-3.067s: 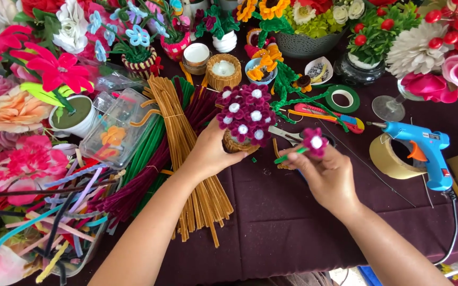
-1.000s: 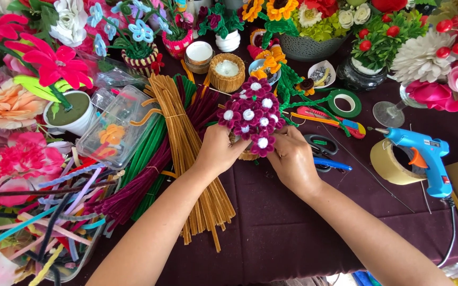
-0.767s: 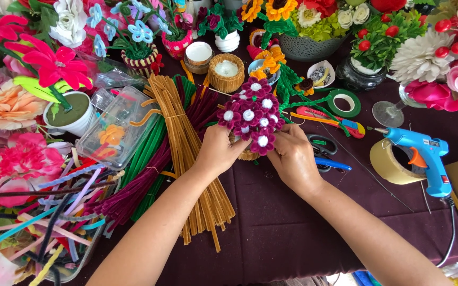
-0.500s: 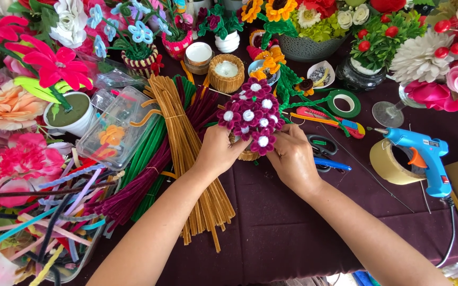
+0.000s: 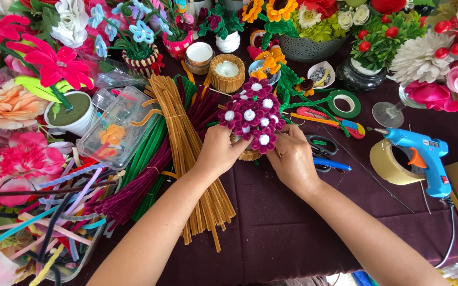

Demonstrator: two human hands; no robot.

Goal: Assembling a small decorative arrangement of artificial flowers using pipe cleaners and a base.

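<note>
We see left hand (image 5: 219, 151) and right hand (image 5: 292, 159) both closed on the purple flower bunch (image 5: 253, 114) | mid tabletop (image 5: 271, 233) | bunch looks full | little basket (image 5: 249, 154) beneath, maybe.

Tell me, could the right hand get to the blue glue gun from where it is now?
Probably yes. The right hand is busy at the purple flower bouquet, but the blue glue gun lies to its right, with only scissors and bare tablecloth between.

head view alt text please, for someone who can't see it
Both hands, left hand and right hand, cup a small basket of purple pipe-cleaner flowers on a dark cloth. Pipe-cleaner bundles lie left, a blue glue gun right.
</note>
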